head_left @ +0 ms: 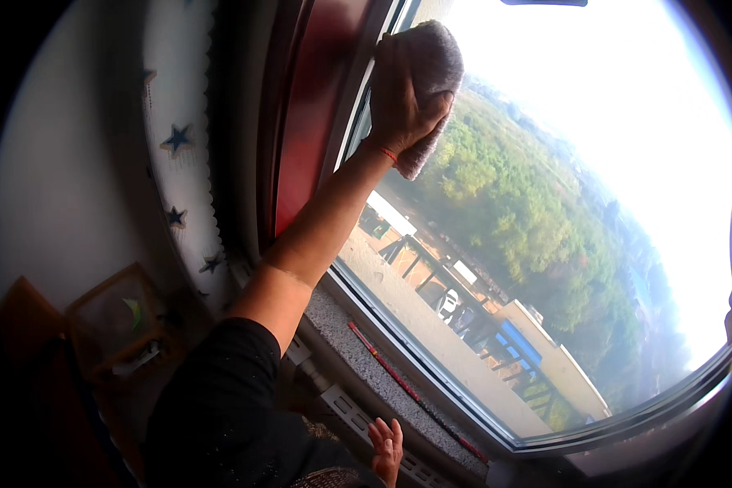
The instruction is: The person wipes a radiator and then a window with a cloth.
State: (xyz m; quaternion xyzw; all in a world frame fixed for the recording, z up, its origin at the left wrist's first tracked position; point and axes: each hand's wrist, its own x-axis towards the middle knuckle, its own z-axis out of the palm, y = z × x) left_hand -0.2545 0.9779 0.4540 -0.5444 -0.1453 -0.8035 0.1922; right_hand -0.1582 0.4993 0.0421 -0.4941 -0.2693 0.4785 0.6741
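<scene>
My left hand (403, 110) is stretched up and holds a fluffy grey cleaning cloth (437, 61) flat against the upper left part of the window pane (561, 154), close to the frame. Its thumb lies over the cloth's right edge, and the other fingers are partly hidden against it. A red cord circles that wrist. Low in the picture, my right hand (387, 449) hovers near the sill and radiator with its fingers slightly apart, holding nothing.
A thin red stick (386, 366) lies along the speckled stone sill (333, 313). Below it runs a white radiator (350, 411). To the left are a dark red frame panel (317, 114), a white curtain with blue stars (177, 140) and a wooden-framed box (114, 317).
</scene>
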